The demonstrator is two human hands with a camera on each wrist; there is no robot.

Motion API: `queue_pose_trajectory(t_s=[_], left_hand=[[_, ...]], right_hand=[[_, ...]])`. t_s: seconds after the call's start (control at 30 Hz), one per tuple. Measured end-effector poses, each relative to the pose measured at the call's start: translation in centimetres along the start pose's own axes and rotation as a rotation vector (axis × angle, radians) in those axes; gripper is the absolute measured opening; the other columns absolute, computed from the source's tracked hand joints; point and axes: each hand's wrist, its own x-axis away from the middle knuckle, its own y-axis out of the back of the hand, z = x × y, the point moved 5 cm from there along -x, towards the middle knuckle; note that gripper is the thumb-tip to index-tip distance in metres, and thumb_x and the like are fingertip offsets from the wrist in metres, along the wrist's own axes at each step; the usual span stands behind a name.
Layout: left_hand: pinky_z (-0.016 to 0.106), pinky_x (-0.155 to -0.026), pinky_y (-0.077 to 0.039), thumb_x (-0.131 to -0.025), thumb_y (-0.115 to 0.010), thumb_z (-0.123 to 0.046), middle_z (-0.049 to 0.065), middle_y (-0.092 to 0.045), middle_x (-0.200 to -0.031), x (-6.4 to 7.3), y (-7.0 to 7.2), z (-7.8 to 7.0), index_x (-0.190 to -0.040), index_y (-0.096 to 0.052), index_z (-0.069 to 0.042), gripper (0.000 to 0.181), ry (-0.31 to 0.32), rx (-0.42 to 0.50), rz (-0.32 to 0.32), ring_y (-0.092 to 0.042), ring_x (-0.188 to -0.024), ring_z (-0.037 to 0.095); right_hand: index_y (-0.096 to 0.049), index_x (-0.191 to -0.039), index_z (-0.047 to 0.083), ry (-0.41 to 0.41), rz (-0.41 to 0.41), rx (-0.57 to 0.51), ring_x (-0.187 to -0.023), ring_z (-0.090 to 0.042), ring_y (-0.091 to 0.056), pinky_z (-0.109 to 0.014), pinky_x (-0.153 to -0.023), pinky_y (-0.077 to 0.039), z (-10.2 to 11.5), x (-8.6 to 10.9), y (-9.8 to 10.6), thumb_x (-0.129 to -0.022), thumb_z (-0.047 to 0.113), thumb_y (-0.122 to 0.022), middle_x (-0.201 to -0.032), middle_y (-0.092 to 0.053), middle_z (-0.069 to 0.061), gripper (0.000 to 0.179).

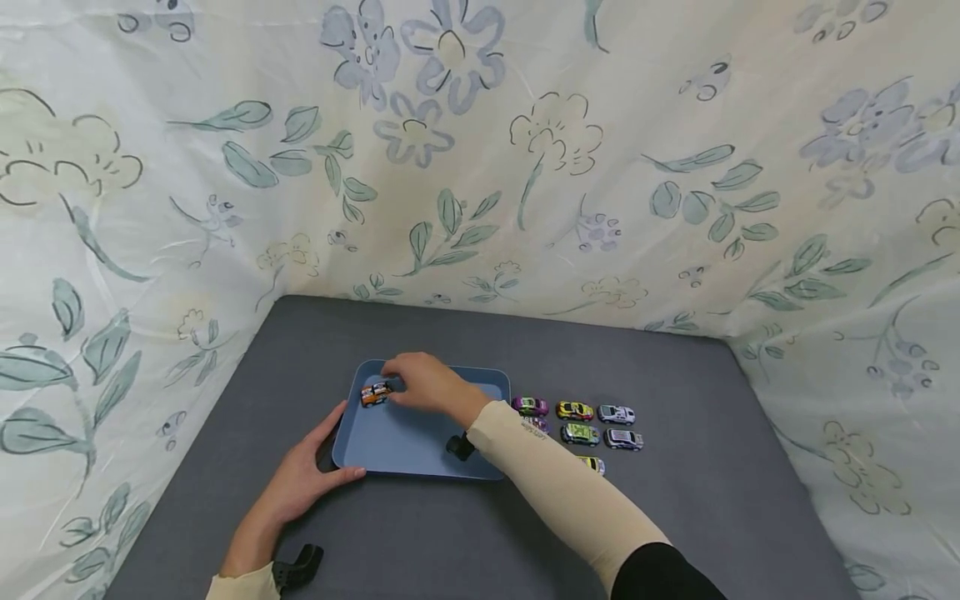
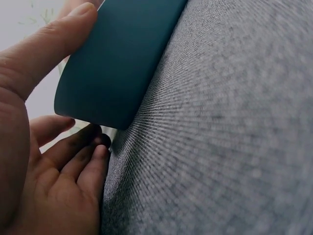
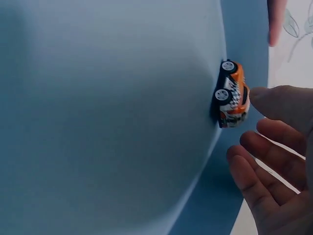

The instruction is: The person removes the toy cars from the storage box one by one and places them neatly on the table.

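Note:
A small orange and white toy car stands in the left end of a blue tray. My right hand reaches into the tray beside it. In the right wrist view the thumb touches or nearly touches the toy car, while the other fingers are loosely bent and apart from it. At the tray's near left corner is my left hand, thumb on the near rim and fingers spread along the left side. The left wrist view shows that thumb lying against the tray's outer wall.
Right of the tray, several toy cars stand in rows on the grey table cloth; the right forearm partly covers them. A floral curtain hangs behind the table and along its sides.

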Motion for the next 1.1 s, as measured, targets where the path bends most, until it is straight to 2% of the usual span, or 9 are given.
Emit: queue_pose_trajectory(t_s=[0.1,0.23,0.33,0.47,0.57,0.77,0.97,1.1], left_hand=[[0.068,-0.122,-0.026,-0.089,-0.093,-0.037,0.023,-0.025,-0.176,0.0,-0.1,0.1,-0.175,-0.024,-0.018,0.112,-0.014,0.011,0.001,-0.028,-0.158,0.048],[0.039,-0.124,-0.031,-0.089,-0.093,-0.037,0.02,-0.027,-0.176,0.0,-0.2,-0.1,-0.175,-0.025,-0.022,0.11,-0.041,0.004,-0.001,-0.031,-0.158,0.045],[0.032,-0.121,-0.034,-0.09,-0.093,-0.035,0.019,-0.03,-0.175,0.1,-0.2,-0.4,-0.174,-0.031,-0.023,0.105,-0.078,0.001,-0.006,-0.033,-0.157,0.045],[0.061,-0.122,-0.032,-0.09,-0.093,-0.031,0.023,-0.03,-0.174,0.1,-0.1,-0.6,-0.17,-0.039,-0.019,0.097,-0.101,0.003,-0.01,-0.031,-0.156,0.049],[0.072,-0.12,-0.026,-0.09,-0.093,-0.033,0.025,-0.026,-0.175,0.1,0.0,-0.4,-0.169,-0.041,-0.017,0.097,-0.076,-0.006,-0.007,-0.027,-0.157,0.052],[0.073,-0.121,-0.024,-0.092,-0.09,-0.038,0.025,-0.025,-0.175,0.3,-0.2,-0.4,-0.17,-0.04,-0.017,0.095,-0.047,-0.025,-0.001,-0.024,-0.159,0.052],[0.071,-0.121,-0.027,-0.093,-0.089,-0.037,0.025,-0.027,-0.175,0.4,-0.4,-0.2,-0.17,-0.04,-0.017,0.094,-0.064,-0.038,-0.011,-0.026,-0.158,0.051],[0.068,-0.121,-0.029,-0.093,-0.09,-0.035,0.025,-0.027,-0.174,0.6,-0.4,0.0,-0.17,-0.039,-0.016,0.094,-0.072,-0.041,-0.014,-0.027,-0.158,0.051]], right_hand=[[-0.072,-0.141,0.014,-0.002,-0.002,0.019,-0.116,-0.014,-0.067,-0.029,-0.1,-0.053,0.2,-0.2,-0.4,-0.104,0.026,-0.078,-0.133,-0.072,-0.001,0.039],[-0.075,-0.137,0.016,0.015,-0.012,0.035,-0.117,-0.013,-0.067,-0.028,-0.102,-0.052,0.4,-0.7,-0.8,-0.104,0.025,-0.078,-0.129,-0.073,0.001,0.034],[-0.077,-0.131,0.017,0.031,-0.02,0.049,-0.107,-0.011,-0.067,-0.026,-0.094,-0.053,0.5,-0.9,-0.9,-0.105,0.023,-0.078,-0.12,-0.074,0.003,0.027],[-0.078,-0.124,0.018,0.011,-0.018,0.056,-0.101,-0.009,-0.067,-0.026,-0.089,-0.054,0.4,-1.1,-1.0,-0.105,0.022,-0.077,-0.115,-0.075,0.005,0.02],[-0.078,-0.124,0.017,-0.025,-0.003,0.059,-0.099,-0.009,-0.067,-0.026,-0.088,-0.055,0.3,-1.3,-1.1,-0.104,0.022,-0.078,-0.115,-0.075,0.004,0.02],[-0.079,-0.126,0.013,-0.06,0.015,0.049,-0.1,-0.011,-0.067,-0.027,-0.088,-0.056,0.1,-1.0,-1.1,-0.104,0.022,-0.078,-0.116,-0.075,0.0,0.024],[-0.08,-0.124,0.013,-0.043,0.0,0.002,-0.098,-0.01,-0.067,-0.027,-0.088,-0.056,-0.1,0.4,-0.3,-0.104,0.022,-0.079,-0.115,-0.076,0.001,0.022],[-0.081,-0.125,0.013,-0.042,-0.015,0.007,-0.1,-0.01,-0.067,-0.026,-0.088,-0.055,-0.5,1.6,0.4,-0.104,0.022,-0.078,-0.117,-0.075,0.001,0.023]])
